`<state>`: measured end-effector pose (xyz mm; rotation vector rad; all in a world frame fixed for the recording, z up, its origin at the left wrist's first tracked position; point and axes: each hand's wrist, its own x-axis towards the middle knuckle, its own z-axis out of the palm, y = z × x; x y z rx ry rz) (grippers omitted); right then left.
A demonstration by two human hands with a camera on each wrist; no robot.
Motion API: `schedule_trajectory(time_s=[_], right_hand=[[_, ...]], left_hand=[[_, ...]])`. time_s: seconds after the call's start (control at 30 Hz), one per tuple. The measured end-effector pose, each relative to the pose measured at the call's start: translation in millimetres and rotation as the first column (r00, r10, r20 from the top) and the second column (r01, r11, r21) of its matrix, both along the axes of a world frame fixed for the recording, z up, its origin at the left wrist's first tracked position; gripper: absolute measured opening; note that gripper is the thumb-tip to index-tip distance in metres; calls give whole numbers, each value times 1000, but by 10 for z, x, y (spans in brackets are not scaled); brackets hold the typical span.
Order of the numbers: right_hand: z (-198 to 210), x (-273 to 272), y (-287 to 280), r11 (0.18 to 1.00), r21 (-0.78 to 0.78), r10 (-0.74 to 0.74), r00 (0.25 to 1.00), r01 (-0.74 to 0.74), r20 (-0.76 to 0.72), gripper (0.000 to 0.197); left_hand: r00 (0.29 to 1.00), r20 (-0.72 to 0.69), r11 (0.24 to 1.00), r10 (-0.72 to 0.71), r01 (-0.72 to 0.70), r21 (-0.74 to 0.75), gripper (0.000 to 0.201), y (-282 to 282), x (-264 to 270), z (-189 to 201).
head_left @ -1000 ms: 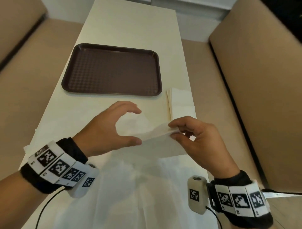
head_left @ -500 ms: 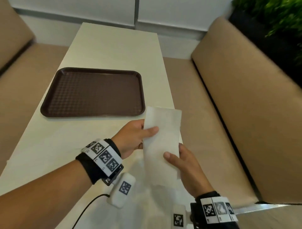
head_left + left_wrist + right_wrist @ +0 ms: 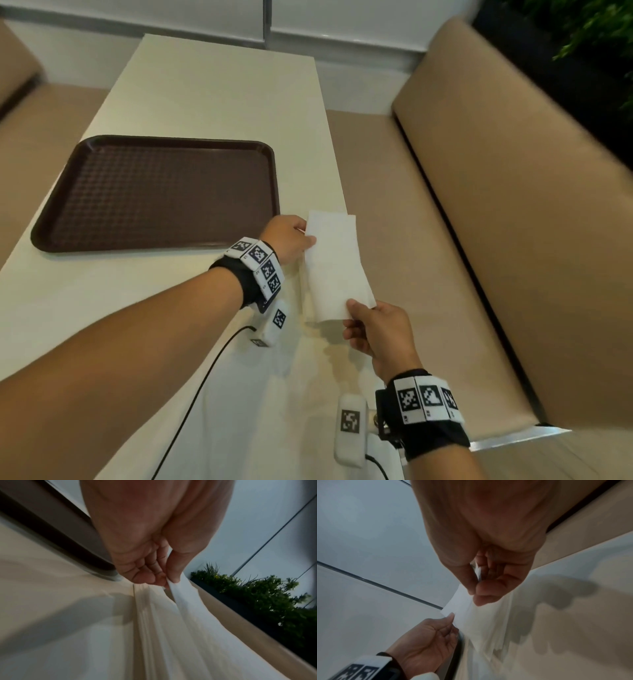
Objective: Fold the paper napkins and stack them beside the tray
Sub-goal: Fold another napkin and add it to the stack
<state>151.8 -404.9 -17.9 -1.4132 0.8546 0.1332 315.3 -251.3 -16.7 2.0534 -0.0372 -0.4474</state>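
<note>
- Folded napkin (image 3: 334, 263): a long white rectangle held clear of the counter (image 3: 212, 102), just right of the tray (image 3: 157, 192), over the counter's right edge.
- Left hand (image 3: 289, 241): pinches the napkin's far left edge — thumb on top, fingers underneath. The left wrist view shows the thumb (image 3: 175, 566) pressing the paper against the curled fingers.
- Right hand (image 3: 376, 329): pinches the napkin's near right corner between thumb and fingers; the right wrist view confirms the paper is caught there, though that picture is blurred.
- Tray: dark brown, textured floor, raised rim, lying flat on the counter to the left of the napkin. The left wrist sits just beside its near right corner.
- Stack (image 3: 305, 298): pale layered paper lies on the counter directly under the held napkin. The napkin and the left wrist hide most of it; the left wrist view shows several stepped edges (image 3: 145, 615). The number of sheets cannot be told.
- Loose white sheets (image 3: 274, 394): spread on the near counter, between the two forearms.
- Wristbands: each wrist carries a black band with square printed markers and a small white camera unit — a black cable (image 3: 202, 373) trails from the left one across the counter.
- Surroundings: tan padded benches (image 3: 496, 222) flank the counter on both sides; green plants (image 3: 596, 31) stand behind the right bench.
</note>
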Motion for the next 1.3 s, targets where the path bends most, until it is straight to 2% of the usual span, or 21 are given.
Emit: schedule_trajectory(time_s=[0.07, 0.13, 0.2, 0.3, 0.4, 0.5, 0.67, 0.9, 1.17, 1.23, 1.3], right_hand=[[-43, 29, -38, 1000, -4, -7, 1000, 7, -7, 26], [-78, 44, -54, 1000, -7, -6, 1000, 6, -12, 33], [-99, 48, -53, 1000, -12, 5, 1000, -5, -10, 32], [-114, 59, -47, 999, -40, 32, 999, -33, -15, 25], [-114, 63, -45, 997, -63, 38, 999, -39, -17, 38], [-111, 42, -43, 998, -67, 15, 1000, -13, 21, 40], [-168, 4, -67, 994, -104, -18, 1000, 20, 16, 35], [-193, -5, -104, 989, -138, -45, 998, 49, 34, 23], [-143, 4, -93, 990, -140, -15, 997, 25, 73, 8], [-163, 6, -85, 975, -222, 6, 998, 10, 70, 5], [-197, 7, -83, 926, -377, 44, 997, -17, 64, 3]], left_hand=[[998, 70, 996, -10, 4, 92, 11, -10, 77, -59], [994, 101, 985, -43, 26, 170, 20, -32, 123, -99], [994, 89, 980, -57, 39, 195, 23, -60, 136, -140], [998, 70, 986, -9, -3, 168, 12, -77, 139, -195], [999, 45, 990, 3, -9, 140, 43, -59, 135, -181], [998, 53, 989, -42, 34, 146, 55, -32, 180, -131], [991, 34, 962, -128, 116, 247, 45, -34, 301, -134], [988, 108, 950, -114, 76, 302, 14, -55, 363, -181], [988, 117, 955, -105, 67, 289, 14, -48, 422, -151], [984, 117, 950, -131, 90, 300, 17, -61, 417, -137], [980, 122, 938, -160, 112, 327, 21, -79, 403, -118]])
